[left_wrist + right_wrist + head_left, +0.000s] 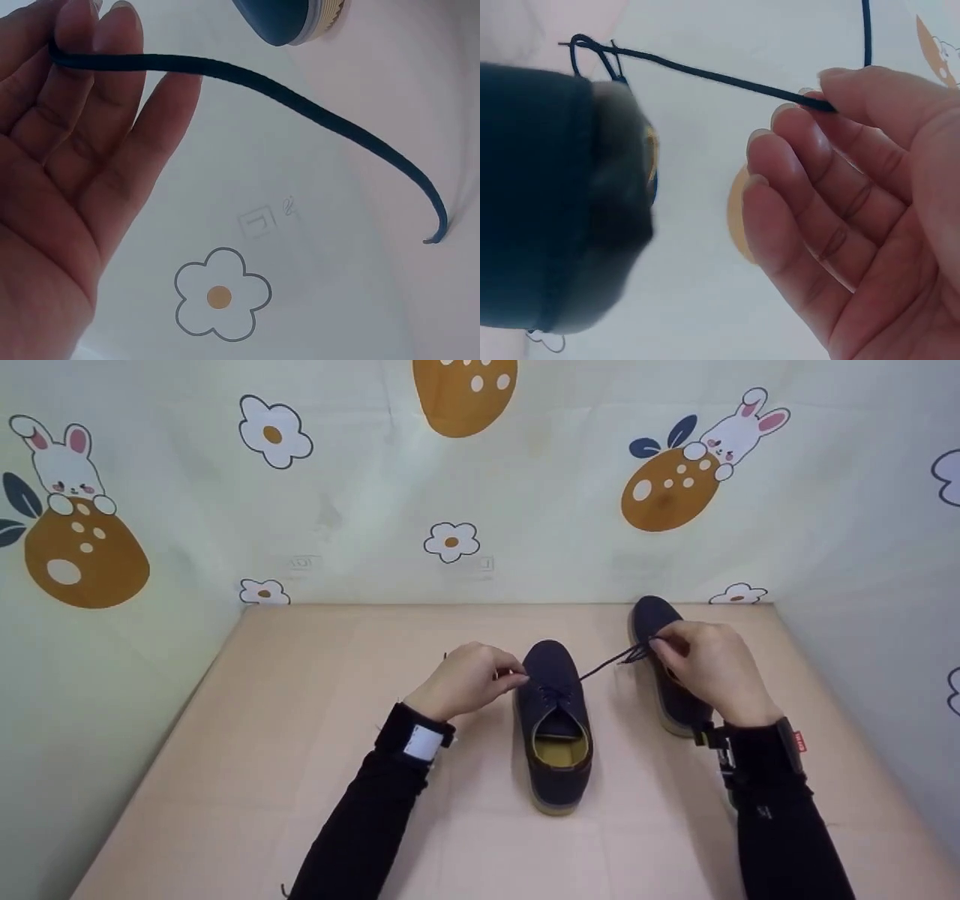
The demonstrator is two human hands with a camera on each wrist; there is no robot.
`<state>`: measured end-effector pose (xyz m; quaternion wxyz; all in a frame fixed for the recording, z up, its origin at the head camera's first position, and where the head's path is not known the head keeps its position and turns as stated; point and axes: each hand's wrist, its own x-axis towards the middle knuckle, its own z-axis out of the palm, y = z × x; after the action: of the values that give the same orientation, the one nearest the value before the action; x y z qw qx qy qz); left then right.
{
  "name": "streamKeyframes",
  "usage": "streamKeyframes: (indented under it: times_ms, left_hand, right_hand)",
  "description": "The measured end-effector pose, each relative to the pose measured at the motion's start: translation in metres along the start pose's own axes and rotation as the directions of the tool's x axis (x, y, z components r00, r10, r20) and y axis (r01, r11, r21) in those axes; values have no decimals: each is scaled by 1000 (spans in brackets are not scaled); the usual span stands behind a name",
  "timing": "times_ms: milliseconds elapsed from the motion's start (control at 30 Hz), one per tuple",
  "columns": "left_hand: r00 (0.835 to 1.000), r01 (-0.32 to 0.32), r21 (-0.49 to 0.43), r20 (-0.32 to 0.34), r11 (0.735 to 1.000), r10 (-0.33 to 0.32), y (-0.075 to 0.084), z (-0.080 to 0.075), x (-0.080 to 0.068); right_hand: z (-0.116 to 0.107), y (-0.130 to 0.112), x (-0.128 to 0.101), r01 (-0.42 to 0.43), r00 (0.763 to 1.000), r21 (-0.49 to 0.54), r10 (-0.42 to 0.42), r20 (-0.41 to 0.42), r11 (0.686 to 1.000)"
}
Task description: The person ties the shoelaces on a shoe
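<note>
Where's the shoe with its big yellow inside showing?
In the head view, that shoe stands between the left hand and the right hand, left of the other shoe.

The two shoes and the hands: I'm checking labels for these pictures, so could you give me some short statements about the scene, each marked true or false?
1. The right hand pinches a lace that runs from the shoe between the hands. True.
2. The two shoes touch each other. False: a gap separates that shoe from the other shoe.
3. The toe of the shoe between the hands points toward the person. False: it points away, toward the patterned wall.
4. A loose lace end extends past the left hand. True.
5. The sleeves are white. False: the sleeves are black.
</note>
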<state>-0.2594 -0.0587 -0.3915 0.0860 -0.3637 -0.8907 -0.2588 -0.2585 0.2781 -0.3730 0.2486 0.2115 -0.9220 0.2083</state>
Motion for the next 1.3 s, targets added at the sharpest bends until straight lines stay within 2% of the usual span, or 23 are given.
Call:
streamKeyframes:
  times_ms: [233,400,633,800,1067,1300]
  left_hand:
    - [1000,-19,8,13,1000,18,5,3,1]
    - [999,-45,10,22,999,45,7,7,3]
    - [998,-65,12,22,998,65,10,10,4]
    - [998,-59,24,26,998,58,11,11,4]
    - [998,-58,48,27,997,57,14,13,5]
    - [998,-59,48,17,997,58,15,15,4]
  right_hand:
    - [-4,-13,2,17,1000,-5,-16,17,1000]
    - [-3,-20,2,-13,996,56,8,94,998]
    - [5,-27,2,-41,976,190,-1,217,981]
    - [7,-33,1,-15,973,197,-31,229,980]
    - [1,-43,1,-64,967,257,-4,256,964]
    - [6,-42,1,-70,954,271,-15,300,960]
